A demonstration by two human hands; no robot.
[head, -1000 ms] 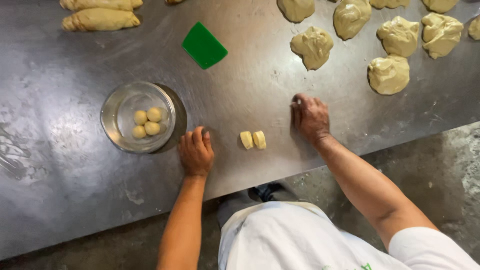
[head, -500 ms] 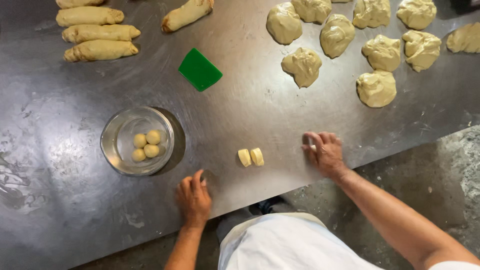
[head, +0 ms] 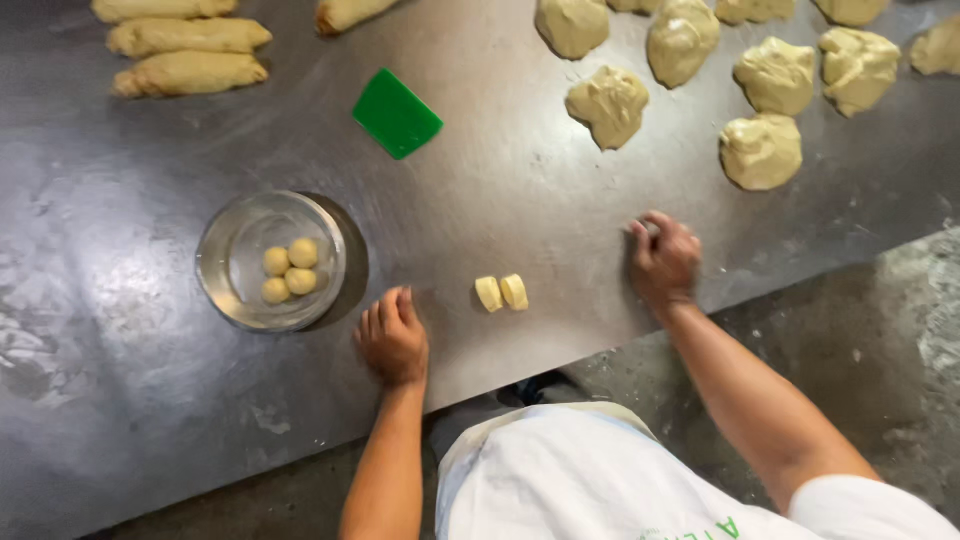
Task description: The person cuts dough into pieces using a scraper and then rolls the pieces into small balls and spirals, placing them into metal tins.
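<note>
Your left hand point(head: 392, 335) lay palm down on the steel table point(head: 520, 200), fingers together and slightly cupped. I cannot tell whether anything sat under it. Your right hand point(head: 663, 260) rested on the table with its fingers curled in, and what it covered, if anything, was hidden too. Between the 2 hands, apart from both, lay the 2 small dough pieces point(head: 501, 292), side by side and touching.

Judging by the glass bowl point(head: 225, 290) with 4 small dough balls point(head: 285, 270) in it, just beyond your left hand, the step in hand looked like shaping small pieces into balls. A next move on the pair would call for a short reach inward from either hand and a light touch, since such soft pieces probably flatten easily.

Mind the near table edge — it ran slantwise right under both wrists, and the pair sat close to it. Open steel stretched ahead of the pair up to the green scraper point(head: 397, 113). Further back, the larger dough lumps point(head: 610, 100) crowded the right and the rolled dough logs point(head: 190, 72) the left — both well apart from your hands.
</note>
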